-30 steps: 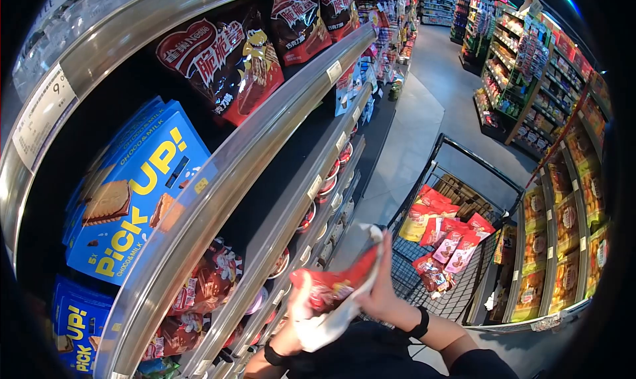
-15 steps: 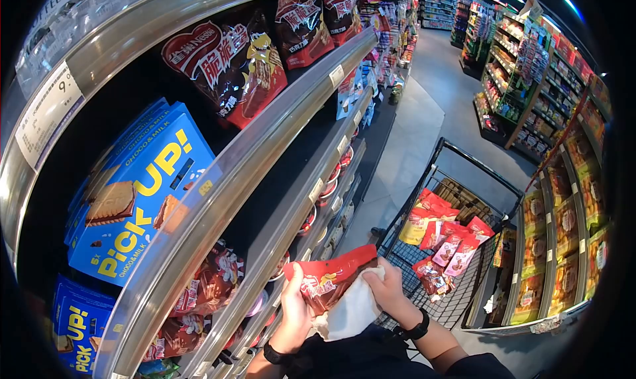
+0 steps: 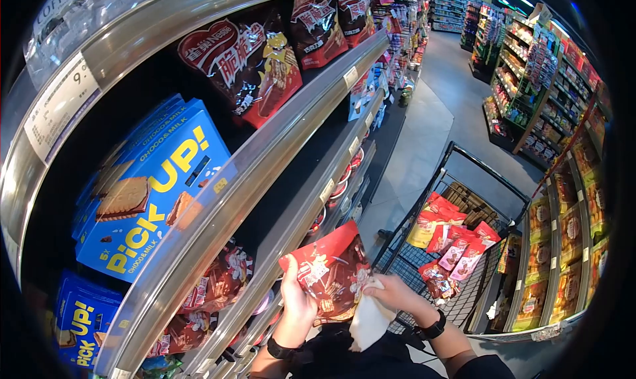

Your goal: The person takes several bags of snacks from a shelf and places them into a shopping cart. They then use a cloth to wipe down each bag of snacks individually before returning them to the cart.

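My left hand (image 3: 298, 298) grips a red and brown snack bag (image 3: 336, 273) by its left side, the thumb lying along the edge. The bag's printed face is turned up toward me. My right hand (image 3: 391, 291) is closed on a white cloth (image 3: 371, 321) at the bag's right edge, and the cloth hangs down below it. The bag and cloth touch there. Both hands are in front of my body, between the shelf and a shopping cart.
To the left, a shelf holds blue biscuit boxes (image 3: 156, 193) and brown and red snack bags (image 3: 248, 64), behind a clear front rail (image 3: 265, 137). A black wire cart (image 3: 392, 256) with several snack packs (image 3: 457, 236) stands ahead right. Yellow packages (image 3: 568, 223) line the right-hand shelves.
The bag has turned so more of its front shows and it stands higher. My right hand and the cloth have moved to its right edge, with the cloth now hanging lower.
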Action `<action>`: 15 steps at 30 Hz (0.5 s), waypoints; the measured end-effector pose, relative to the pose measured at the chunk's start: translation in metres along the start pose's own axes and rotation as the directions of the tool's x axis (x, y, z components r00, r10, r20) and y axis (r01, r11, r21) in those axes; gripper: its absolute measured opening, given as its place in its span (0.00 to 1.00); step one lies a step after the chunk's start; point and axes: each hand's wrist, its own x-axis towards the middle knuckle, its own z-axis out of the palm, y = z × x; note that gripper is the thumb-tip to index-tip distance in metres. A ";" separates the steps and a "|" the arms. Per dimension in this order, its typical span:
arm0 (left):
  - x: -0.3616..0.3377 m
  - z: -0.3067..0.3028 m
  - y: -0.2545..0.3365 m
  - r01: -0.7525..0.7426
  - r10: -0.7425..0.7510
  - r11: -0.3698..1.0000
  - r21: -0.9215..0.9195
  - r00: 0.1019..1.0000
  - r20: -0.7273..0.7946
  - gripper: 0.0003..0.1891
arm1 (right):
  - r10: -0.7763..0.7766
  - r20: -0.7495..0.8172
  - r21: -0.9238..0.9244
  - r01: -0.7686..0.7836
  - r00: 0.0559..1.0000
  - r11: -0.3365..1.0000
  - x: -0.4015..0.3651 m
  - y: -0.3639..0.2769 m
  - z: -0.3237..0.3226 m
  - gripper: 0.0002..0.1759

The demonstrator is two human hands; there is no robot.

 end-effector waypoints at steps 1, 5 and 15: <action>0.000 -0.001 -0.001 -0.054 0.054 0.998 0.022 0.999 -0.003 0.21 | -0.072 -0.115 0.019 0.075 0.991 0.997 0.001 -0.004 0.003 0.18; -0.011 0.003 0.006 -0.269 0.277 0.943 0.196 0.961 -0.016 0.18 | -0.091 -0.093 -0.083 0.084 0.991 0.993 0.017 -0.009 -0.003 0.17; -0.038 0.000 0.067 -0.654 0.546 -0.417 0.631 0.375 0.749 0.11 | -0.724 -0.407 -0.172 0.732 0.556 0.659 0.142 -0.087 -0.017 0.12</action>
